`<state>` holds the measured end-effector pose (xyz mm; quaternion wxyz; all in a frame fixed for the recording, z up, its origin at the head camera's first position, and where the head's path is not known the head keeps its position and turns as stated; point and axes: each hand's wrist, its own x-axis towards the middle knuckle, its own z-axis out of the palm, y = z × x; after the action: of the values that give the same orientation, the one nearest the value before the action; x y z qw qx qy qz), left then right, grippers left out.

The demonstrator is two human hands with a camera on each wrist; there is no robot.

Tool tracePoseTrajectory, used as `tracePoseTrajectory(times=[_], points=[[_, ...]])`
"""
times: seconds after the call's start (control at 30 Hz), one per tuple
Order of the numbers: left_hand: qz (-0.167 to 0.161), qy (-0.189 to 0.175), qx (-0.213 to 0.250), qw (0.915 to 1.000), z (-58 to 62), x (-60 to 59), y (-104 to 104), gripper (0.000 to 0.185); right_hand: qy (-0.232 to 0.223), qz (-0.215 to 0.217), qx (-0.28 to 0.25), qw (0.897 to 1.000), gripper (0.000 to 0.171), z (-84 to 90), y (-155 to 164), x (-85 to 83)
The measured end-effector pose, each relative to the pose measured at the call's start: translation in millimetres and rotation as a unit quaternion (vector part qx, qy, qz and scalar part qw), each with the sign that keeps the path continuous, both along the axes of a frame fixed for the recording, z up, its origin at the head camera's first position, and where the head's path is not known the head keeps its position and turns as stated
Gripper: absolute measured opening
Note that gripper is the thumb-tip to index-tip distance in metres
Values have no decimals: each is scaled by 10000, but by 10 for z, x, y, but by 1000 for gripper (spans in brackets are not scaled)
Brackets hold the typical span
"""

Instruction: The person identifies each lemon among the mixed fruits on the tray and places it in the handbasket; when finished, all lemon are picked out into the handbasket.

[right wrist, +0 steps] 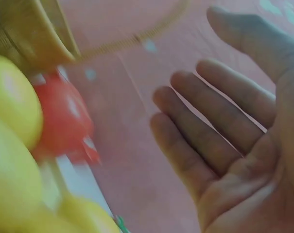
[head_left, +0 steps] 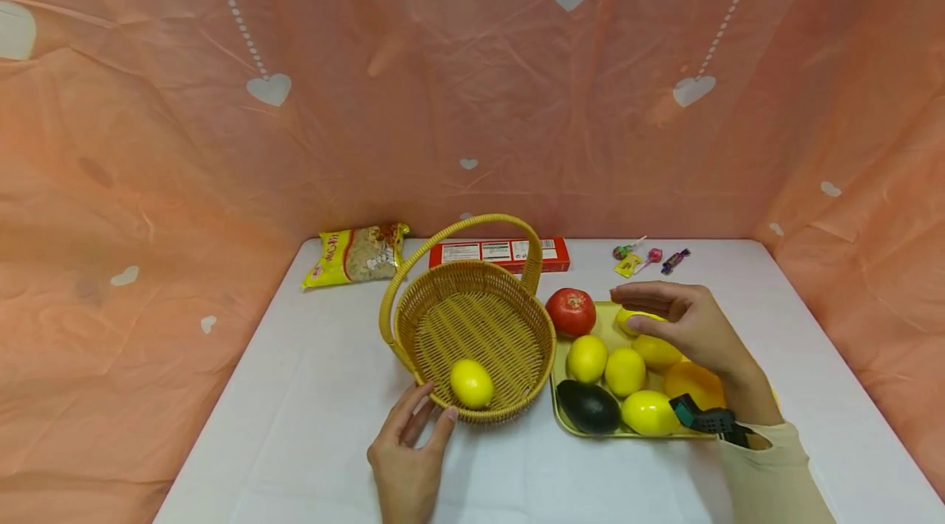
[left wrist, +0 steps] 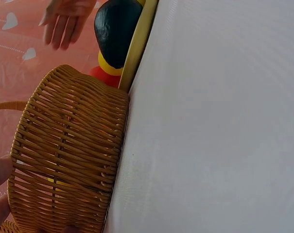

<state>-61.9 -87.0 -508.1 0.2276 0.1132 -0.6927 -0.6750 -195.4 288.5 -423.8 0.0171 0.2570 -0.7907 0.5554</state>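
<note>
Left hand (head_left: 404,458) rests open against basket (head_left: 509,294), handle arching crosswise; right hand (head_left: 682,319) hovers open, seemingly empty.

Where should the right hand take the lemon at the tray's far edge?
Judging by its pose, grip the lemon across its narrow middle, coming from above: it lies on its side on the tray beneath the open right hand, with another fruit close on its near side.

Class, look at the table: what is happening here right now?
A person's left hand rests against the wicker basket, which holds one lemon. Their right hand, open and empty, hovers over the yellow tray of lemons, a tomato and an avocado.
</note>
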Motion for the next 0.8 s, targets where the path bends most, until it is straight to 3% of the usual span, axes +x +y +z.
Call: tracePoseTrajectory(times=[0.27, 0.4, 0.5, 0.6, 0.8], points=[[-44, -28, 86, 9999, 33, 14, -6, 48, -115, -318, 164, 9993, 36, 39, 564, 130], [-42, -47, 98, 9999, 38, 22, 8, 48, -238, -396, 568, 9973, 36, -41, 846, 254], [-8, -35, 96, 9999, 33, 22, 11, 48, -575, -464, 857, 9936, 36, -146, 1028, 323], [3, -28, 95, 10000, 35, 20, 13, 47, -1055, -538, 1178, 9860, 36, -244, 1194, 377], [10, -41, 60, 10000, 34, 17, 11, 46, -1979, -758, 1792, 9607, 43, -388, 1396, 530]])
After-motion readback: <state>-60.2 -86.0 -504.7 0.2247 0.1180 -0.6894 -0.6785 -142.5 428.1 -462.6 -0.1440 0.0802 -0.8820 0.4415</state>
